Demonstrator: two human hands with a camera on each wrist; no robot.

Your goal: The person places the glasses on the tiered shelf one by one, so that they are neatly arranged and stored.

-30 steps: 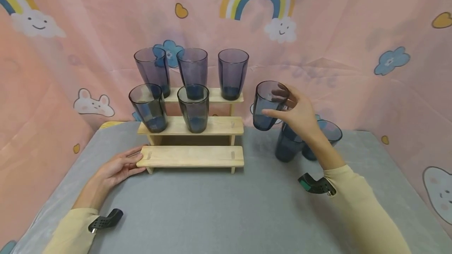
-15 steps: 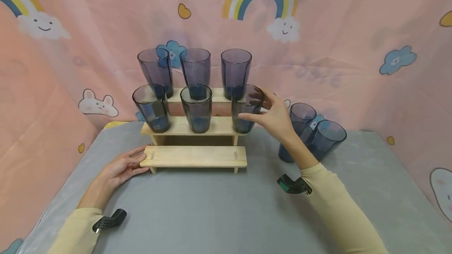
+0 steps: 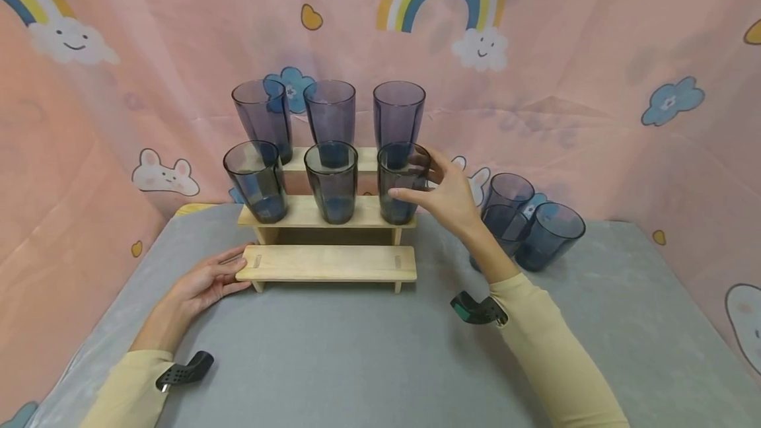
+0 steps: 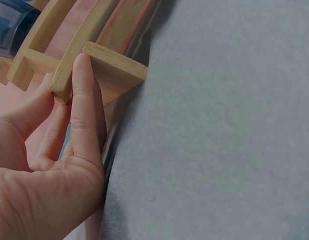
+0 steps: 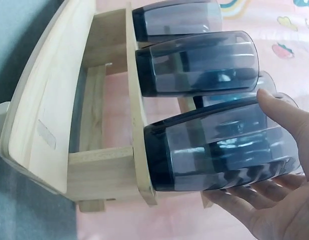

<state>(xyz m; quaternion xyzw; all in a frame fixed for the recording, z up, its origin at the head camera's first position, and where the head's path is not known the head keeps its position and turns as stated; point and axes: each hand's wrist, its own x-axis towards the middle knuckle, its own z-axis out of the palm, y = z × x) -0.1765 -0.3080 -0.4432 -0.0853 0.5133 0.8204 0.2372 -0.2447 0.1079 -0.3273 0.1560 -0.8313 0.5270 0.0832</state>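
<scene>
A three-step wooden stand is on the table, bearing tinted drinking glasses on its upper two steps. My right hand holds a glass at the right end of the middle step, thumb on the near side and fingers behind. In the right wrist view, this glass has its base at the step's surface. Beside it stand a middle glass and a left glass. My left hand grips the left end of the lowest step; the left wrist view shows thumb and fingers about the board's end.
Three glasses line the top step, including one at its right. More glasses stand close together on the grey table at right, one of them tilted-looking; my right forearm partly covers them. A pink patterned curtain hangs behind.
My right hand has carried the glass leftward from above the right side of the table onto the middle step, then slightly further left. The left hand keeps its grip on the stand.
</scene>
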